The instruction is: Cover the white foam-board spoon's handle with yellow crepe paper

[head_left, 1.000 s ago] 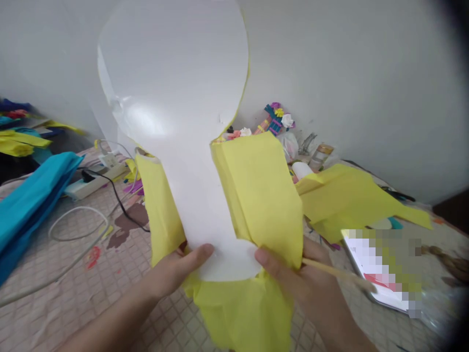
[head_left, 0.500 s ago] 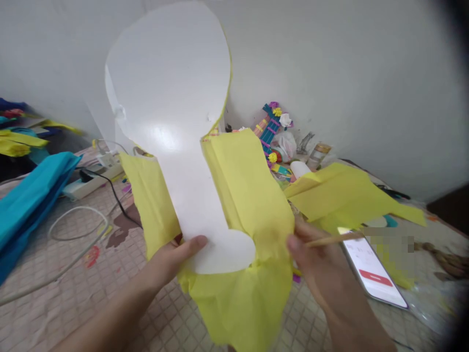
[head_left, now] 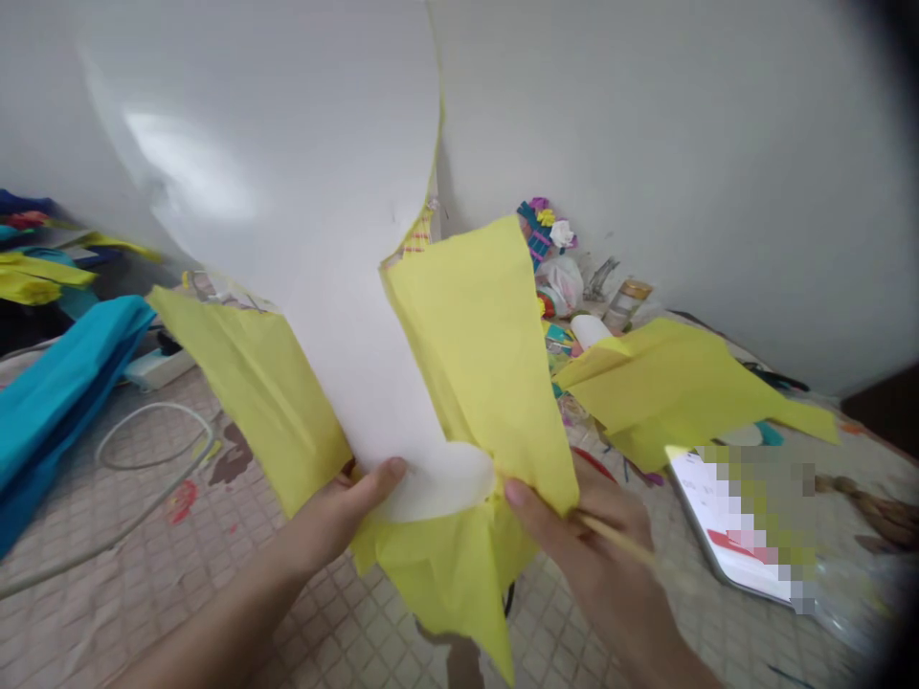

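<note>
A large white cutout board (head_left: 359, 354) stands tilted before me, broad and rounded at the top, with a narrow stem and a rounded foot. Yellow crepe paper (head_left: 474, 335) hangs behind it and sticks out on both sides of the stem and below the foot. My left hand (head_left: 345, 502) is closed on the foot's left side, thumb on the white face, fingers hidden behind. At the foot's right end, my right hand (head_left: 581, 526) pinches the yellow paper. A thin wooden stick (head_left: 614, 536) also lies in that hand; its tip is hidden.
At right lie a loose yellow sheet (head_left: 661, 383) and a phone (head_left: 732, 536) with a lit screen. Folded blue paper (head_left: 72, 383), a power strip (head_left: 158, 366) and a white cable (head_left: 165, 488) are at left. A jar (head_left: 628, 301) and paper flowers (head_left: 546, 225) stand against the wall.
The board's top has come nearer and moved up and left, partly out of view. My right hand has moved left to the foot's edge, drawing the yellow paper in. My left hand keeps its hold.
</note>
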Demonstrator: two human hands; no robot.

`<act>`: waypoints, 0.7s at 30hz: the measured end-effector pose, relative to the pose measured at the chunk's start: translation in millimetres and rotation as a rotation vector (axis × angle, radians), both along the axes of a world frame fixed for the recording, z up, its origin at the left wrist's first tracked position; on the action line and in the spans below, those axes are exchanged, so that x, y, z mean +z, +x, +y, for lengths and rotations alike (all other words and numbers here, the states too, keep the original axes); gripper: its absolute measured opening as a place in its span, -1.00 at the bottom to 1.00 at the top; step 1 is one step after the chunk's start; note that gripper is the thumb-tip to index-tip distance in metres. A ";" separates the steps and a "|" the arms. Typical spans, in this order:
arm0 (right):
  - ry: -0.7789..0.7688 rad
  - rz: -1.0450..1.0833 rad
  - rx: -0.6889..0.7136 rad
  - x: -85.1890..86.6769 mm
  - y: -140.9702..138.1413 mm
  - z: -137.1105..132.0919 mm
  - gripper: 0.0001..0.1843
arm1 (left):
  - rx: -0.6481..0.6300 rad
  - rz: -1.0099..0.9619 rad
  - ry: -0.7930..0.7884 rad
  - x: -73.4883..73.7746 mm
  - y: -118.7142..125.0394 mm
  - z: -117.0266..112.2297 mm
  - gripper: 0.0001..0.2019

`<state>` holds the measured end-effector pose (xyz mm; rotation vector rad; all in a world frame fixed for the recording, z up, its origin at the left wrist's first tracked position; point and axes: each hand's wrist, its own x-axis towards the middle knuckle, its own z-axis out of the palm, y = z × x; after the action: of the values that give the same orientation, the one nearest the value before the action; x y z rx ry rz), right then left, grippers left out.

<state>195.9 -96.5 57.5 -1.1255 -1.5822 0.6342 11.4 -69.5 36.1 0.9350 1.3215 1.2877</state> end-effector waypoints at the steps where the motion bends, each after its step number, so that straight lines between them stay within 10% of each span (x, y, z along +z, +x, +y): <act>1: 0.059 -0.007 -0.010 -0.6 -1.6 -0.7 -0.84 | -0.005 -0.017 -0.019 -0.1 -0.5 -0.3 -0.57; 21: 0.123 -0.029 0.043 -8.2 5.7 -2.7 -0.66 | 0.069 -0.129 -0.103 2.5 -3.9 3.6 -0.47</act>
<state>201.7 -99.2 49.4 -1.0162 -1.6508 0.5432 7.5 -65.9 38.7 0.7286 1.3153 1.2972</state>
